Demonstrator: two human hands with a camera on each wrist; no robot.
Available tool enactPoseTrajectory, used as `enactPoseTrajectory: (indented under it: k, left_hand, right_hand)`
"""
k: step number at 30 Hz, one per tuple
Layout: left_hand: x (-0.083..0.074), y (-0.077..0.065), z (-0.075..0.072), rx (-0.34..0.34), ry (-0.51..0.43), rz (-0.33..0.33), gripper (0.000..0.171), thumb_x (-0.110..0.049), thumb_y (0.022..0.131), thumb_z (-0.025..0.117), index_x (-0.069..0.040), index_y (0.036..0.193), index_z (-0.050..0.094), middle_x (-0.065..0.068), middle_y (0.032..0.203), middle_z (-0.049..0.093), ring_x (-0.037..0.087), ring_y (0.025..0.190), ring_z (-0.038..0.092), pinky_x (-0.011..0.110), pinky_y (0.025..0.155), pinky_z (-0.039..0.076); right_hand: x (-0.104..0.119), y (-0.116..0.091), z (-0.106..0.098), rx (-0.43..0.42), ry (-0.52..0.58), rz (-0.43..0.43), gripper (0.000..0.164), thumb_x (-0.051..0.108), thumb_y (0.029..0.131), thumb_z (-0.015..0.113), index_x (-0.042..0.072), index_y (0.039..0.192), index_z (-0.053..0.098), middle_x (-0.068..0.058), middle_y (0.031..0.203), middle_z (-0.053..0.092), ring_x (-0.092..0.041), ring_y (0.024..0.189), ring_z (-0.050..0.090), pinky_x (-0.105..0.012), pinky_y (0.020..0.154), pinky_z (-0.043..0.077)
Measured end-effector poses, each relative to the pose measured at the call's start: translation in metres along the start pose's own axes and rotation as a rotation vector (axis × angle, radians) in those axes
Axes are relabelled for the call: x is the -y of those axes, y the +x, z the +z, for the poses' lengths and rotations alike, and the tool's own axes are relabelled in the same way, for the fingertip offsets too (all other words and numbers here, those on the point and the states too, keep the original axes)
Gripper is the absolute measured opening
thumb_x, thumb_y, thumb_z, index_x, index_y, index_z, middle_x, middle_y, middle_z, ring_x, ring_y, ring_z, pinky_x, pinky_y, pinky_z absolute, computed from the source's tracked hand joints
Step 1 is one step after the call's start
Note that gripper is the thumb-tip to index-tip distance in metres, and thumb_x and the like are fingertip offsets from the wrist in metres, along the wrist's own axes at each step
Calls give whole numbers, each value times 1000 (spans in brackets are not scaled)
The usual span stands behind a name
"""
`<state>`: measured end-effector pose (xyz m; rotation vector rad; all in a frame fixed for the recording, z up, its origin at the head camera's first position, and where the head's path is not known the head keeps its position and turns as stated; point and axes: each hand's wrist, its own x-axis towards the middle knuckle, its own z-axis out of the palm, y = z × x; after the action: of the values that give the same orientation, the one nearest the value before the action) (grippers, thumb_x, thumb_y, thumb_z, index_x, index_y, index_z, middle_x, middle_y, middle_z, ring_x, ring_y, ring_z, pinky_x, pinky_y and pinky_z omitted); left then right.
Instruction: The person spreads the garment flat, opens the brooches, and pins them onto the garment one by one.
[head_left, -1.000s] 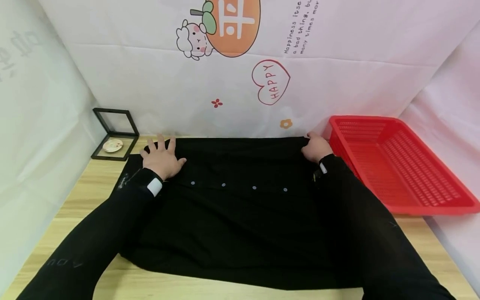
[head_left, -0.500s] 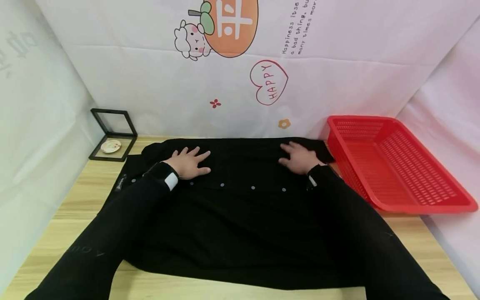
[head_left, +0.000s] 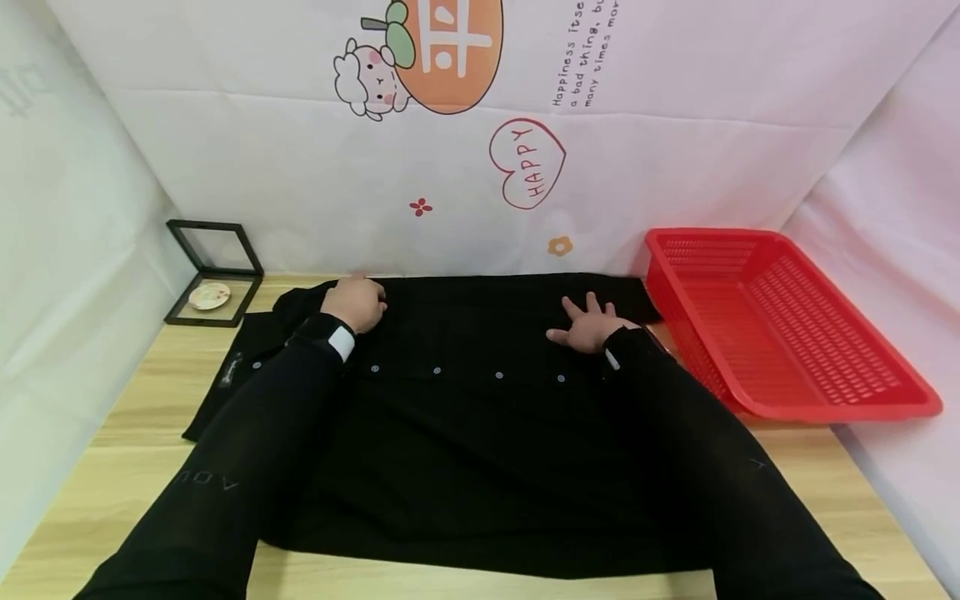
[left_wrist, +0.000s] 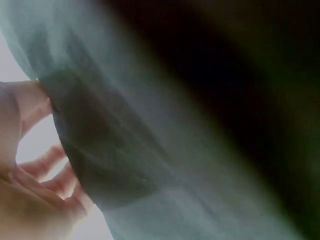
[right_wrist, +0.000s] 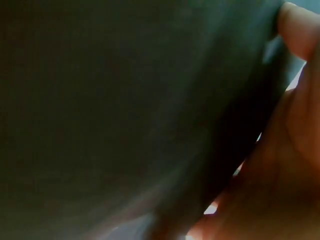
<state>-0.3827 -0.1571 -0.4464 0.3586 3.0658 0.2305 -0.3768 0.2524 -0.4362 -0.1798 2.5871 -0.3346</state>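
Observation:
A black shirt [head_left: 465, 467] with a row of small buttons lies spread on the wooden table. At its far left edge, my left hand [head_left: 356, 303] grips the cloth with bent fingers. The left wrist view has the thumb and fingers [left_wrist: 57, 175] against the dark fabric, their tips hidden by it. My right hand [head_left: 588, 325] rests on the upper right of the shirt, fingers spread. In the right wrist view, dark cloth fills most of the picture and the thumb [right_wrist: 299, 30] shows at the right.
Right of the shirt stands a red plastic basket [head_left: 847, 410], close against the cloth. An open black frame [head_left: 177, 310] with a round pale item [head_left: 209, 295] in it sits at the back left. A printed white curtain [head_left: 262, 167] hangs behind the table [head_left: 112, 467].
My left hand went from flat on the left shoulder, in across the shirt, then to its far edge, fingers now bent. My right hand left the far right corner, moved inward and spread its fingers.

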Motion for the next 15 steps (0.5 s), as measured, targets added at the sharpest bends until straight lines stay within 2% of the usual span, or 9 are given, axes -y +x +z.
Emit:
enactPoseTrajectory:
  k: [3, 5, 6, 9, 12, 15]
  left_hand:
    - [4, 2, 2, -30, -28, 21, 24, -18, 104, 55, -2, 111, 72, 18, 108, 66, 38, 104, 58, 52, 94, 45]
    - [5, 3, 2, -23, -55, 30, 24, -17, 104, 55, -1, 110, 72, 18, 108, 64, 37, 110, 55, 51, 104, 37]
    - [6, 4, 1, -14, -70, 32, 23, -16, 103, 57, -1, 111, 72, 18, 112, 63, 37, 114, 51, 51, 108, 32]
    - [7, 6, -1, 29, -59, 68, 23, -13, 99, 60, 0, 115, 72, 18, 116, 60, 36, 120, 43, 50, 113, 22]
    - [8, 7, -4, 53, -58, 105, 21, -9, 97, 61, -1, 111, 73, 17, 113, 62, 34, 113, 47, 47, 106, 33]
    - [8, 7, -6, 43, -70, 115, 20, -9, 97, 60, -1, 106, 75, 17, 110, 67, 34, 103, 58, 46, 95, 45]
  right_hand:
    - [2, 8, -7, -123, -7, -54, 71, 48, 100, 53, 7, 155, 34, -26, 157, 23, -51, 141, 19, -69, 106, 19]
    - [5, 15, -11, -249, -11, -103, 52, 38, 101, 55, 6, 142, 53, -23, 142, 47, -45, 130, 41, -65, 101, 30]
    - [6, 19, -12, -303, -14, -129, 44, 34, 101, 55, 6, 135, 59, -20, 134, 55, -42, 123, 48, -62, 99, 34]
    - [12, 27, -12, -387, -39, -187, 31, 21, 102, 57, 3, 125, 65, -18, 122, 64, -38, 112, 57, -53, 98, 41]
    - [17, 33, -9, -389, -93, -203, 26, 13, 99, 60, 2, 121, 67, -18, 119, 65, -37, 110, 59, -50, 97, 44]
    - [17, 35, -5, -372, -109, -191, 17, 9, 98, 59, 4, 110, 70, -16, 109, 67, -34, 100, 61, -47, 90, 47]
